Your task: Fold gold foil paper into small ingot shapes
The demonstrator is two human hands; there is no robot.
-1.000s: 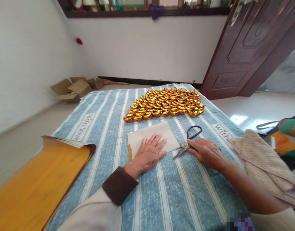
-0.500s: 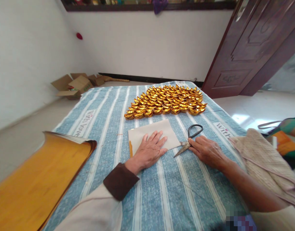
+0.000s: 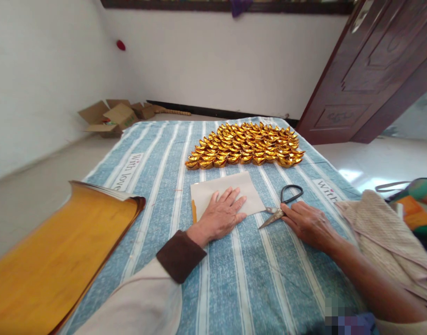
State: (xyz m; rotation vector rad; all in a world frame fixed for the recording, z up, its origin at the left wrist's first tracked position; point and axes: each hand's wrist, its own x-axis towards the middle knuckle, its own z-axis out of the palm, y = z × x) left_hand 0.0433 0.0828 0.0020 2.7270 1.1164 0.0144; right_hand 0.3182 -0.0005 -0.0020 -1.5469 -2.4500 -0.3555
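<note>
My left hand (image 3: 221, 215) lies flat on a pale grey sheet of paper (image 3: 253, 193), fingers spread. A narrow strip of gold shows along the sheet's near left edge. To the right, my right hand (image 3: 309, 224) is closed on a pair of scissors (image 3: 273, 217) with black loop handles. One handle loop stands out past the fingers; the other is hidden in the hand. The blades are parted and point left, right beside the sheet's right corner. Behind the sheet are rows of shiny gold folded-paper ingots (image 3: 246, 149).
A stack of large golden-yellow sheets (image 3: 67, 246) lies at the left of the table, its far end curled. The blue striped tablecloth (image 3: 157, 186) covers the table. A beige towel (image 3: 381, 237) is at the right edge. Cardboard boxes (image 3: 121, 116) sit on the floor beyond.
The whole view has shifted slightly, so things appear a little farther right. My right hand and the scissors have moved slightly right relative to the sheet. My left hand stays on the paper.
</note>
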